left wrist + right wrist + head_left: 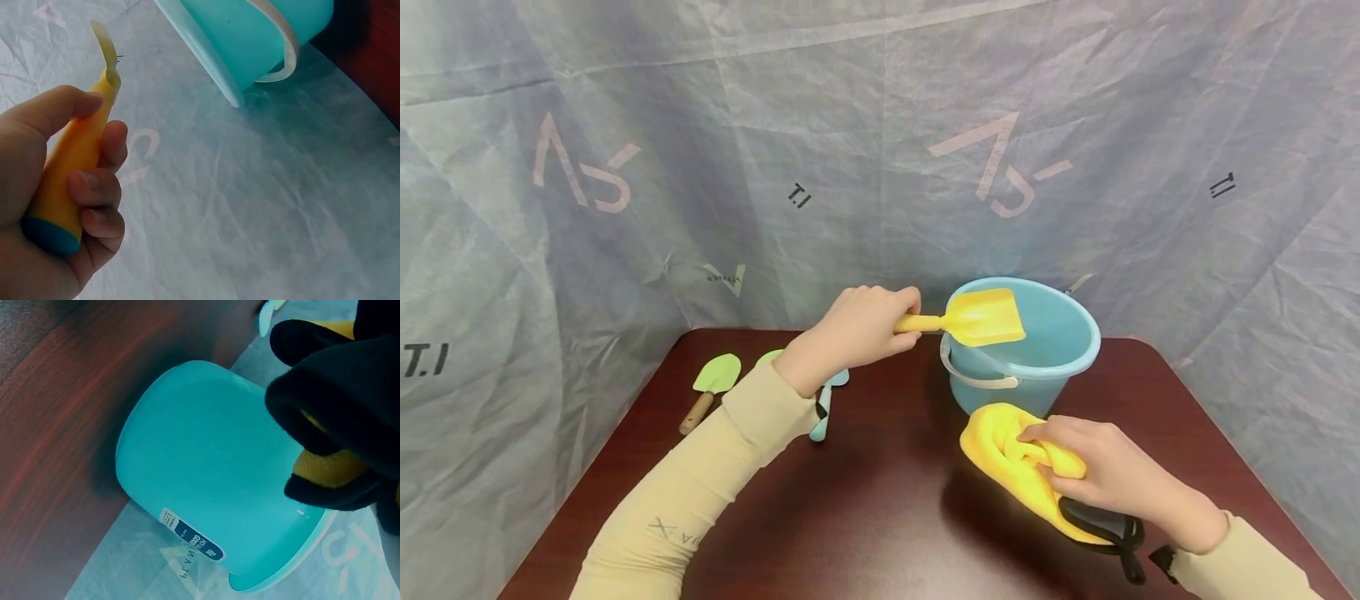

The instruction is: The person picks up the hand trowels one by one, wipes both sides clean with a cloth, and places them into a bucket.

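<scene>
My left hand (868, 325) grips the yellow handle of a small shovel (985, 317), thumb laid along it. The shovel's flat blade overlaps the near left rim of a light blue bucket (1037, 392) in the head view. A blue end cap on the handle shows in the left wrist view. In front of the bucket, my right hand (1105, 462) holds a soft, folded yellow fabric piece (1007, 458) with black trim and a black loop. Its black and yellow folds (337, 394) cover part of the bucket in the right wrist view.
On the left of the dark red table (880, 517) lie a green trowel (718, 375) with a wooden handle and a light blue tool (822, 412). A second green tool (769, 356) is mostly hidden behind my left arm. Grey sheeting (880, 167) hangs behind the table.
</scene>
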Available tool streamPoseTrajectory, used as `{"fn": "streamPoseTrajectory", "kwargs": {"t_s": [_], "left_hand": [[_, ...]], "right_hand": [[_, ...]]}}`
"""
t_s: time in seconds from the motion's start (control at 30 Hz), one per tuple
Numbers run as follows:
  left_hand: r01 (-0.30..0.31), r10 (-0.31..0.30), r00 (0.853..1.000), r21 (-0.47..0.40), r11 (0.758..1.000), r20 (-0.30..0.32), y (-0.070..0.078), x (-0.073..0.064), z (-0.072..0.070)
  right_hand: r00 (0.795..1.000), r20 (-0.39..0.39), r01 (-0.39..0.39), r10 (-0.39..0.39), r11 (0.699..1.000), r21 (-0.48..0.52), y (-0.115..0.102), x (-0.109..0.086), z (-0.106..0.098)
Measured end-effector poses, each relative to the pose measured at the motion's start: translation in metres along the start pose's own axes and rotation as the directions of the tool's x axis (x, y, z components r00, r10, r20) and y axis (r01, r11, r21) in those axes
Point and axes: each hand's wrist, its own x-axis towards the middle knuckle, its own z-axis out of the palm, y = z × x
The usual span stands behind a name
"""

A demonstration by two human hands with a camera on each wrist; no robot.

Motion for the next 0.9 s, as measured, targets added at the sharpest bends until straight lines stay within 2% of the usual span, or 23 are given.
{"fn": "streamPoseTrajectory", "kwargs": {"t_s": [0.13,0.23,0.6,0.9], "left_hand": [[-0.001,0.000,0.999,0.005,1.000,0.043,0.005,0.014,-0.003],[-0.004,0.003,0.998,0.016,1.000,0.066,0.009,0.026,-0.004],[-0.025,0.008,0.986,0.098,0.995,0.166,0.020,0.073,0.002],[-0.016,0.005,0.976,0.052,0.999,0.217,0.028,0.098,0.020]], "right_hand": [[0.994,-0.036,0.098,-0.099,0.995,-0.034,0.004,0.002,0.006],[0.989,-0.048,0.138,-0.141,0.989,-0.057,0.005,0.003,0.009],[0.996,0.033,0.080,-0.078,0.995,-0.065,0.005,0.000,0.013],[0.997,0.061,0.046,-0.042,0.998,-0.052,0.007,-0.004,0.018]]}}
